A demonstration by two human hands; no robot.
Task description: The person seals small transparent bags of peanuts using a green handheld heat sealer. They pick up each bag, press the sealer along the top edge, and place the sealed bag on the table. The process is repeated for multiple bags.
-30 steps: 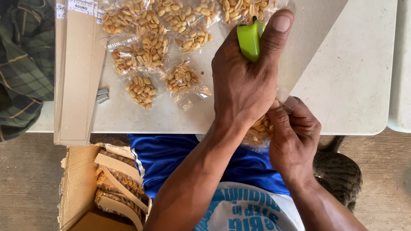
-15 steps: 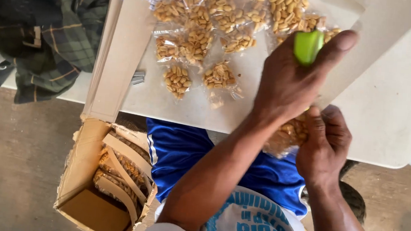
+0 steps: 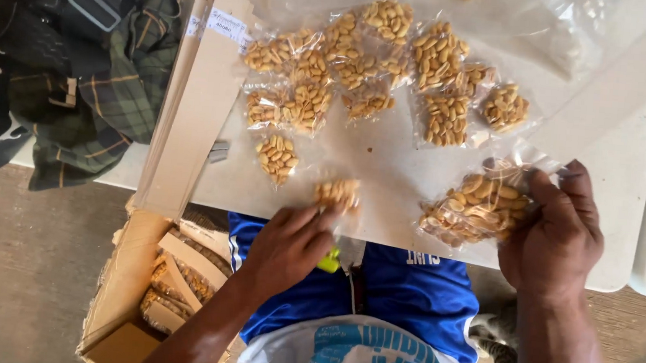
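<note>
At nine o'clock a plaid jacket (image 3: 116, 73) lies on the table (image 3: 619, 228), with flat cardboard sheets (image 3: 190, 117) beside it. An open box (image 3: 129, 297) sits on the floor at seven o'clock.

The work in hand appears to be sorting sealed peanut packets. The left hand (image 3: 291, 244) reaches up from six o'clock, forearm slanting in from the lower left and palm down. Its fingers (image 3: 312, 219) are stretched forward and close together, tips resting on a small packet (image 3: 337, 194) near the table's front edge. A green piece (image 3: 330, 263) shows under the heel of that hand; whether the thumb grips it cannot be told. Moving this packet would call for a pinch at its flat edge rather than a press on top.

More packets (image 3: 362, 69) lie heaped at twelve o'clock.

At three o'clock the right hand (image 3: 557, 234) is held knuckles up, wrist straight, with its fingers curled tightly around the neck of a fuller bag (image 3: 478, 205). The bag's bottom rests on the table edge.
</note>
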